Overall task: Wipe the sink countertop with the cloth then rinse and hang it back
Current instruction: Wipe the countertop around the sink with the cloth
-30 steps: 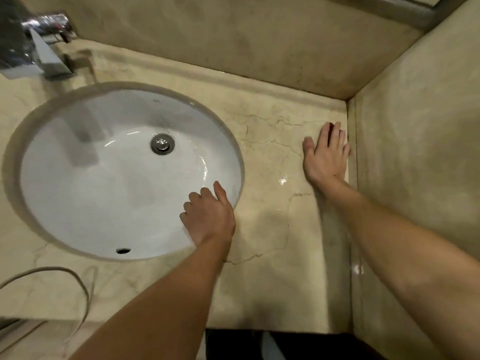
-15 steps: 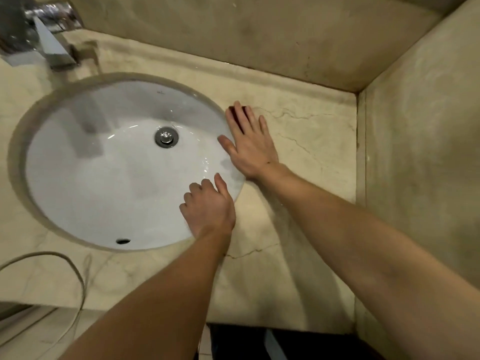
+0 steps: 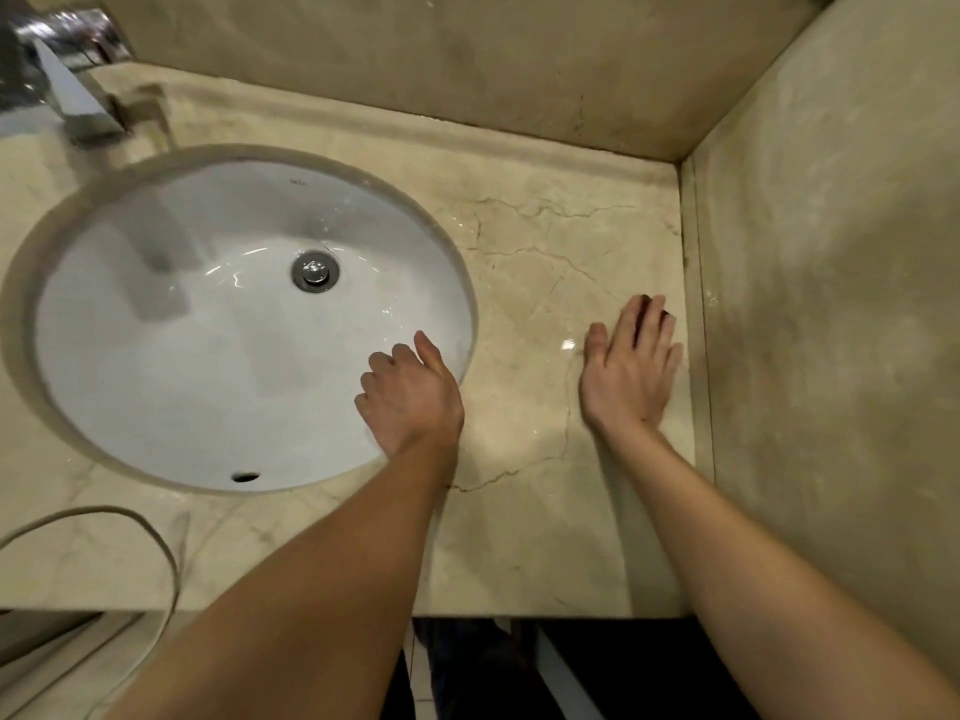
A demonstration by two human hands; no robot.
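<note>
My right hand (image 3: 631,366) lies flat, palm down, on the beige marble countertop (image 3: 540,543), close to the right side wall. A small dark piece of the cloth (image 3: 647,299) shows under its fingertips; the rest is hidden beneath the hand. My left hand (image 3: 410,397) rests on the right rim of the white oval sink (image 3: 182,356), its fingers curled over the edge into the basin and holding nothing. The counter between my two hands shines wet.
A chrome faucet (image 3: 67,80) stands at the back left, and a metal drain (image 3: 315,271) sits in the basin. A thin pale cable (image 3: 158,543) loops over the front left of the counter. Walls (image 3: 831,304) close off the back and right.
My right hand swept from the right wall to the sink's rim, then back toward the wall, nearer the front. My left hand stayed on the rim.
</note>
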